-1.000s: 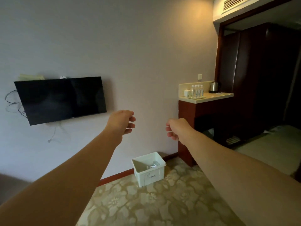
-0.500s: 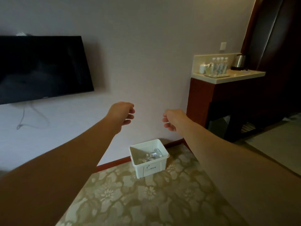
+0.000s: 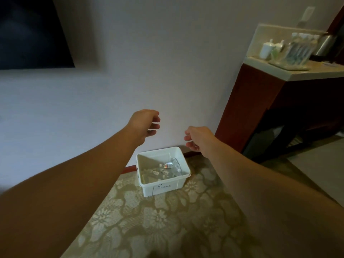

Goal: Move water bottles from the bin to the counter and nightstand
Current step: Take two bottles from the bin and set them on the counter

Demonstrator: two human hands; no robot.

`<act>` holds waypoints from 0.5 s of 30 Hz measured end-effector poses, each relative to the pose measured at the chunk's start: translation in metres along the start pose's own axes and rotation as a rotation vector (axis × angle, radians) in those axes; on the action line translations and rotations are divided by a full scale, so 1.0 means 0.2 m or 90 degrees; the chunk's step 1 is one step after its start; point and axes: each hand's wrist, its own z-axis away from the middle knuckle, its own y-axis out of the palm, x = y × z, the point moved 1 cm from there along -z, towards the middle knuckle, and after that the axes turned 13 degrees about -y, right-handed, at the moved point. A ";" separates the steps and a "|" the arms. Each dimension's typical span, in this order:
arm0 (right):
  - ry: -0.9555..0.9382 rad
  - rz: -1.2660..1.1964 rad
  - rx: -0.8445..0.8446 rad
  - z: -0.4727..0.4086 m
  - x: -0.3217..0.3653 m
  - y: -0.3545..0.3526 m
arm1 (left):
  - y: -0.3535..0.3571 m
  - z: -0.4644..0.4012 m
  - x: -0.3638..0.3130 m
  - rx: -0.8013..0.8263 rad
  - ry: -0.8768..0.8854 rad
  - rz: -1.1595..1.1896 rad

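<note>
A white plastic bin (image 3: 163, 189) stands on the patterned carpet against the wall. Inside it lies a clear water bottle (image 3: 172, 164) on its side, with a few small items beside it. My left hand (image 3: 145, 123) hovers above and left of the bin, fingers loosely curled, holding nothing. My right hand (image 3: 197, 136) hovers above the bin's right rim, fingers also loosely curled and empty. On the pale counter (image 3: 301, 73) at the upper right, several water bottles (image 3: 299, 51) stand on a tray.
A dark wall-mounted TV (image 3: 31, 34) hangs at the upper left. White cups (image 3: 266, 50) and a steel kettle (image 3: 327, 45) sit on the counter, above a red-brown cabinet (image 3: 249, 108). A floral carpet (image 3: 167, 224) covers the floor.
The view has closed in on the bin and tilted down; the bin now looks larger and nearer. Both arms stay stretched forward, hands loosely curled and empty as before.
</note>
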 end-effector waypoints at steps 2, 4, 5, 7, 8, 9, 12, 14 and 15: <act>0.029 0.018 0.004 -0.24 -0.06 0.07 | 0.02 -0.25 0.02 0.003 -0.032 0.002; 0.061 0.034 0.015 -0.45 -0.13 0.14 | 0.03 -0.47 0.05 0.006 -0.060 0.002; 0.075 0.031 0.027 -0.57 -0.17 0.19 | 0.04 -0.59 0.07 0.007 -0.069 0.007; 0.108 0.028 0.056 -0.78 -0.25 0.28 | 0.05 -0.83 0.12 -0.001 -0.095 0.024; 0.123 0.032 0.068 -0.88 -0.30 0.32 | 0.05 -0.93 0.16 -0.007 -0.112 0.032; 0.136 0.035 0.077 -0.97 -0.35 0.36 | 0.07 -1.04 0.21 -0.014 -0.130 0.038; 0.168 0.034 0.119 -1.25 -0.54 0.46 | 0.12 -1.37 0.36 -0.032 -0.170 0.058; 0.177 0.057 0.151 -1.47 -0.67 0.52 | 0.14 -1.59 0.45 -0.046 -0.184 0.068; 0.179 0.072 0.170 -1.58 -0.75 0.54 | 0.14 -1.68 0.50 -0.060 -0.199 0.072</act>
